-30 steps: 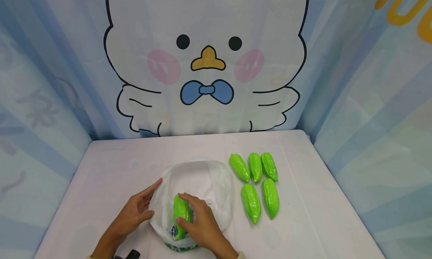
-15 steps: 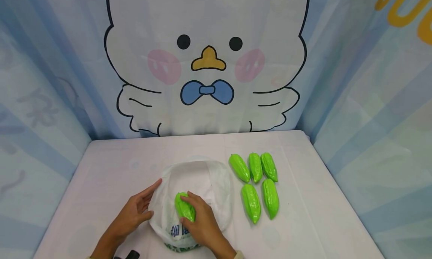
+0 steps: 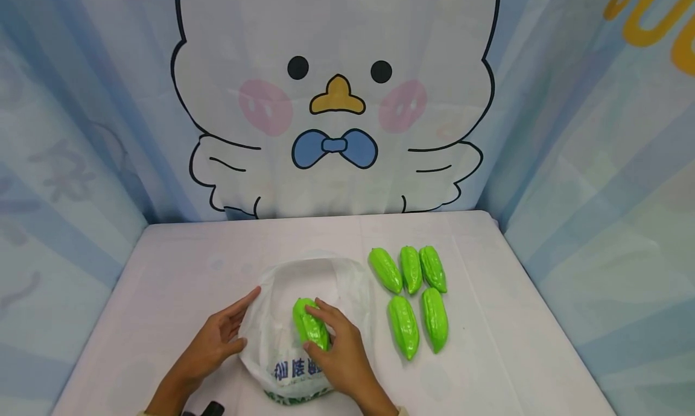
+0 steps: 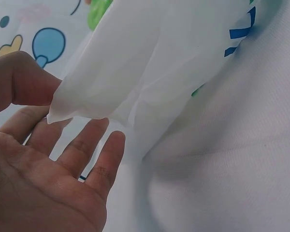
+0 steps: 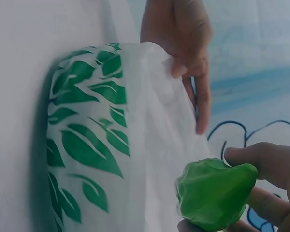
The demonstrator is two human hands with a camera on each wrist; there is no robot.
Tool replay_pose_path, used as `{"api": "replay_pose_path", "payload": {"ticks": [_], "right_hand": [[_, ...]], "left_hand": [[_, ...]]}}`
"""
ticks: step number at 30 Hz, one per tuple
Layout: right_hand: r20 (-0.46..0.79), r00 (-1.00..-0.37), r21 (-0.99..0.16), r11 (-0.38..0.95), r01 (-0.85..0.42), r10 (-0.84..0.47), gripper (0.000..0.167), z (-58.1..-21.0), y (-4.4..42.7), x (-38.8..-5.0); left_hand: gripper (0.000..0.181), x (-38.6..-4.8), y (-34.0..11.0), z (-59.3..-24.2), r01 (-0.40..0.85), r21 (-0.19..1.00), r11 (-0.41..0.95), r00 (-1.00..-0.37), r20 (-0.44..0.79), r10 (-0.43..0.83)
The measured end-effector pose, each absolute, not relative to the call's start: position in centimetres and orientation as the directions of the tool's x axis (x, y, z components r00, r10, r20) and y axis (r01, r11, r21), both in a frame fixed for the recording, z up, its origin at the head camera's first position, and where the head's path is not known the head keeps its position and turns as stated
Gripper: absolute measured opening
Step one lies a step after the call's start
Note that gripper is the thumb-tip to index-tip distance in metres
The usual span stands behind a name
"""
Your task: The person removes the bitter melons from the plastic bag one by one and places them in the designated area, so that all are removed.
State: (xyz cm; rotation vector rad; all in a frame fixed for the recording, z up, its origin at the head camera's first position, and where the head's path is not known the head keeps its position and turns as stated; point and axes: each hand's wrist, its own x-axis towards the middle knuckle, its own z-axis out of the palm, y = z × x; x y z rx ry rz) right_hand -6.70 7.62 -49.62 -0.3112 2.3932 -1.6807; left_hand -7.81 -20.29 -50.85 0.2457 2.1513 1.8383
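Note:
A glossy, ridged green bitter gourd point(image 3: 310, 325) is in my right hand point(image 3: 343, 351), gripped between thumb and fingers over the white plastic bag point(image 3: 355, 289). One pointed end of it faces the right wrist camera. The bag stands with its mouth wide, showing blue lettering inside and green leaf prints point(image 5: 87, 140) outside. My left hand point(image 3: 214, 343) is at the bag's left rim, thumb and fingers spread apart and touching the plastic; the left wrist view shows the bag's edge point(image 4: 111, 72) between them.
Several more green bitter gourds point(image 3: 403, 327) lie in two rows to the right of the bag on the white-covered table point(image 3: 488, 343). A small black object point(image 3: 213, 409) shows at the bottom edge. A cartoon-printed curtain point(image 3: 336, 181) rises behind the table.
My right hand has moved up and to the right with the bitter gourd, away from the bag's near side, uncovering more blue lettering. The left hand has stayed in place.

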Motion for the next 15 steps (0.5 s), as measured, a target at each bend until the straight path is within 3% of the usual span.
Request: {"api": "replay_pose_path", "payload": {"ticks": [15], "right_hand": [[-0.005,-0.983,-0.96,0.275,-0.046,-0.183,0.065,-47.8,11.7,-6.2]], "left_hand": [[0.099,-7.7,-20.2,-50.5,-0.071,0.978,0.194,-0.949,-0.127,0.29]]}}
